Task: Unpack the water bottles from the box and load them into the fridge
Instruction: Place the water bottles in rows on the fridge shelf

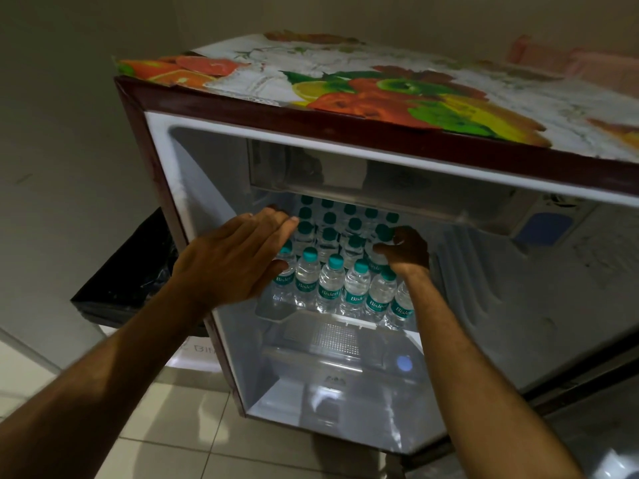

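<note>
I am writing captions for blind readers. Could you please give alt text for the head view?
Both hands reach into an open fridge among upright water bottles on its shelf: the left hand lies flat against the left bottles, the right hand grips one on the right. A fruit-print cover lies on top.

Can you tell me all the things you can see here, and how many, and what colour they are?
fridge: one, dark red frame, white inside, door open.
fruit-print cover: one, orange, green, yellow and white, on top of the fridge.
water bottles: many, too packed to count, clear with teal caps and teal labels, in rows on the fridge's shelf.
freezer box: one, clear grey, above the bottles.
bottom drawer: one, clear, under the shelf.
black bag: one, black, left of the fridge.
floor tiles: pale, below the fridge.
left hand: one, fingers straight, against the bottles' left side.
right hand: one, grip curled round a bottle on the right.
</note>
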`<state>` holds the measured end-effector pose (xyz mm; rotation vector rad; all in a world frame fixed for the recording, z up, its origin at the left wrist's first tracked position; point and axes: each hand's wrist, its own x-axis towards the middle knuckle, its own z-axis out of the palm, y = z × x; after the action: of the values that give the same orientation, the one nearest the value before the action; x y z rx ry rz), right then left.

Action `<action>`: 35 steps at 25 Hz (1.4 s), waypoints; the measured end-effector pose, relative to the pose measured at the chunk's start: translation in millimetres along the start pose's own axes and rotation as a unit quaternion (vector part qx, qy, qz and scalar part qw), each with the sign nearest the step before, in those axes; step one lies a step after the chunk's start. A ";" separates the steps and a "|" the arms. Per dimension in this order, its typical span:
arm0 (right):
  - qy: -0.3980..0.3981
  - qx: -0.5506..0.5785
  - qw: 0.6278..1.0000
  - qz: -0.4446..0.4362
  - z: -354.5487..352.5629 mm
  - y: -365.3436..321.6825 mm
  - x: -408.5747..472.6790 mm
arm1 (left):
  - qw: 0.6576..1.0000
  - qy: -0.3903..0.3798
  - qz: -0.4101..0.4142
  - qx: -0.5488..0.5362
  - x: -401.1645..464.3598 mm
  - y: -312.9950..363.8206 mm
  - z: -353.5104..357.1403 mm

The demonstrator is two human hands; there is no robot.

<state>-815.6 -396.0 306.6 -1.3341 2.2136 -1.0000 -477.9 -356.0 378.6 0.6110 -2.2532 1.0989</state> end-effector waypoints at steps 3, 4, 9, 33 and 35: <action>-0.057 -0.045 0.997 -0.003 3.1 3.3 5.4 | 1.000 -0.002 0.000 0.002 1.8 0.9 -0.4; -0.072 -0.061 0.996 -0.003 3.5 3.3 6.5 | 1.000 -0.002 0.000 0.004 2.3 1.0 -0.4; -0.078 -0.115 0.990 0.007 9.7 6.3 6.9 | 1.000 -0.006 -0.004 0.003 0.9 2.6 0.2; -0.088 0.211 0.966 -0.118 87.6 7.9 -229.8 | 0.935 -0.156 -0.255 -0.189 -118.7 111.9 -20.4; -0.149 0.199 0.963 -0.103 103.8 24.1 -261.3 | 0.898 -0.218 -0.309 -0.226 -172.1 147.9 -44.4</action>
<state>-638.9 -200.2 206.2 -1.4305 1.5776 -1.1539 -427.7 -210.1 206.4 1.3396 -2.2818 0.1169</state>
